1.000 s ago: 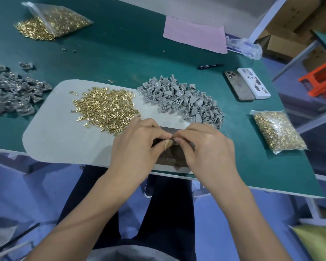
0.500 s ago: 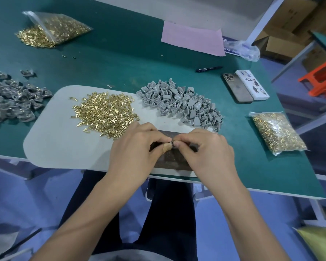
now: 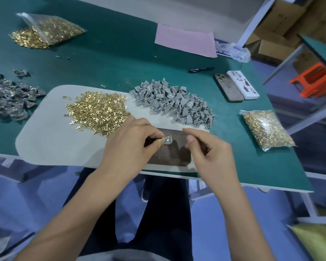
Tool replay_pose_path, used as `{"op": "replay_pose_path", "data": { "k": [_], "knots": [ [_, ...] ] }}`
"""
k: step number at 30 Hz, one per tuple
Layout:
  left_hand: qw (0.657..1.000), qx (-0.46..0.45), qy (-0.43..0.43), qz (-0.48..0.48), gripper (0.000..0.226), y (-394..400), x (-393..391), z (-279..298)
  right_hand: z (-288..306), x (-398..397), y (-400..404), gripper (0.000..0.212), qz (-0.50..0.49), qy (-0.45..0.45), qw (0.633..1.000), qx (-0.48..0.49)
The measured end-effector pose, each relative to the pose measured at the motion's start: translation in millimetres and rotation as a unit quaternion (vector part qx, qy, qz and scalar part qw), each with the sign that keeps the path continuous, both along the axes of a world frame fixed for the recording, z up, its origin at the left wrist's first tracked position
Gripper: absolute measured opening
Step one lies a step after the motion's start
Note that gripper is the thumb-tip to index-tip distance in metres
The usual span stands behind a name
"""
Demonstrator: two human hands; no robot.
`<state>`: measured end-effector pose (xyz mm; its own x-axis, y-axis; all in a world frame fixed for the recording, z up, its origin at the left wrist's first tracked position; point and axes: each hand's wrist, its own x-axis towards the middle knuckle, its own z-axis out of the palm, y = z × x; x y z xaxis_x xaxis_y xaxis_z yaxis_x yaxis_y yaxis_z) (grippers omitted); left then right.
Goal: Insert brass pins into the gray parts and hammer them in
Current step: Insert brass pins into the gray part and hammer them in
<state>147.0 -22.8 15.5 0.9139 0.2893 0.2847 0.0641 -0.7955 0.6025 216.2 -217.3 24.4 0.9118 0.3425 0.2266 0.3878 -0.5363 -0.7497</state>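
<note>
My left hand (image 3: pixel 132 146) pinches one gray part (image 3: pixel 168 140) with a brass pin standing in it, just above a dark metal plate (image 3: pixel 169 157) on the pale mat (image 3: pixel 51 140). My right hand (image 3: pixel 209 155) hovers a little to the right of the part, fingers curled loosely, thumb up, nothing visible in it. A loose heap of brass pins (image 3: pixel 98 112) lies on the mat behind my left hand. A heap of gray parts (image 3: pixel 175 102) sits behind the plate.
A pile of darker gray parts (image 3: pixel 8 95) lies at far left. Bags of pins sit at back left (image 3: pixel 49 30) and at right (image 3: pixel 267 129). Two phones (image 3: pixel 235 85), a pen (image 3: pixel 200 69) and pink paper (image 3: pixel 184 41) lie behind. The table edge (image 3: pixel 233 182) runs under my wrists.
My right hand has let go of the part and drawn away to the right. My left hand still holds the part, which now shows with its pin over the plate.
</note>
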Motion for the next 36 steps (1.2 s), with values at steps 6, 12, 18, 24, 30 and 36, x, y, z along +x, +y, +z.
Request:
{"op": "replay_pose_path", "data": {
  "k": [6, 12, 18, 24, 30, 36],
  "knots": [
    [1.0, 0.013, 0.003, -0.007, 0.008, -7.3, 8.7, 2.2, -13.7, -14.4, -42.9, 0.04, -0.134, 0.046, 0.961, -0.235],
    [1.0, 0.023, 0.009, -0.004, 0.011, -6.3, 10.4, 4.3, -11.3, -9.0, -45.5, 0.026, -0.154, 0.055, 0.956, -0.242],
    [0.998, 0.053, 0.017, -0.002, 0.012, -6.3, 13.1, 8.2, 18.2, -12.7, -38.6, 0.012, -0.047, 0.043, 0.996, -0.06],
    [0.998, 0.06, 0.019, 0.0, 0.013, -5.7, 13.3, 10.1, 38.5, -16.2, -26.8, 0.034, 0.014, -0.028, 0.98, -0.195],
    [0.998, 0.057, 0.023, 0.005, 0.012, -6.7, 12.9, 10.5, 46.2, -21.6, -16.8, 0.028, -0.005, -0.041, 0.99, -0.134],
    [0.997, 0.067, 0.024, 0.007, 0.012, -6.7, 14.8, 10.7, 57.2, -18.9, -12.3, 0.03, -0.019, -0.06, 0.984, -0.164]
  ]
}}
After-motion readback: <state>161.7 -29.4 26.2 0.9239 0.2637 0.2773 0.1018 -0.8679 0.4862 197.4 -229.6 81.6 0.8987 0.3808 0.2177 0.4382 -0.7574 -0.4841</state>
